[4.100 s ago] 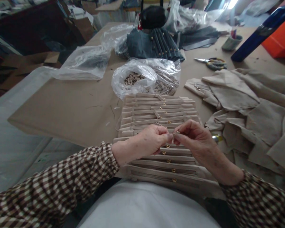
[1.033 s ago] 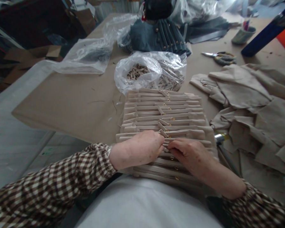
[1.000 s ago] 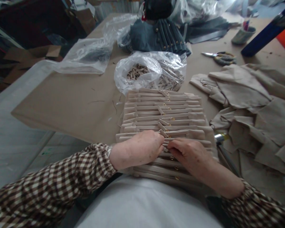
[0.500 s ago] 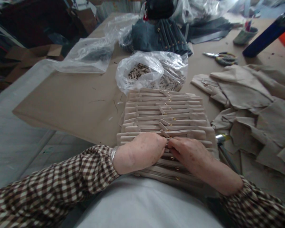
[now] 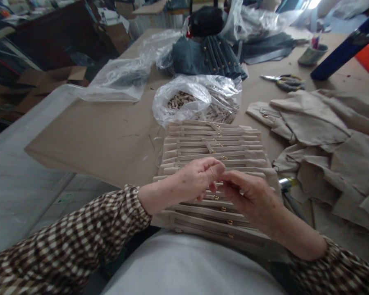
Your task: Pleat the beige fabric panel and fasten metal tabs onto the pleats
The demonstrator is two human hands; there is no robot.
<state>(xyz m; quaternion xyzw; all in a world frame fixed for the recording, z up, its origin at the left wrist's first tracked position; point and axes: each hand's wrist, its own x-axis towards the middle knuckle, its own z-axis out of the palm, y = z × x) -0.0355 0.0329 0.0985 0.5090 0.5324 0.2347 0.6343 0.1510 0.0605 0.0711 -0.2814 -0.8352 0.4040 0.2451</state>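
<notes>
Overlapping beige fabric pieces with zippers lie in a row in front of me. Gold zipper sliders show on the nearer ones, while several farther ones carry short beige fabric pulls. My left hand is raised just above the middle of the row, thumb and fingers pinched together. Its fingertips meet those of my right hand, which is also closed in a pinch. Whatever lies between the fingertips is too small or hidden to make out.
Beyond the row sits a clear plastic bag of small beige strips. Beige fabric is heaped at right, with pliers, a cup and a blue post behind. Dark blue zippered pieces lie at the back.
Both hands have lifted off the zipper they were working at and moved slightly up, fingertips still together. The view has tilted up a little.
</notes>
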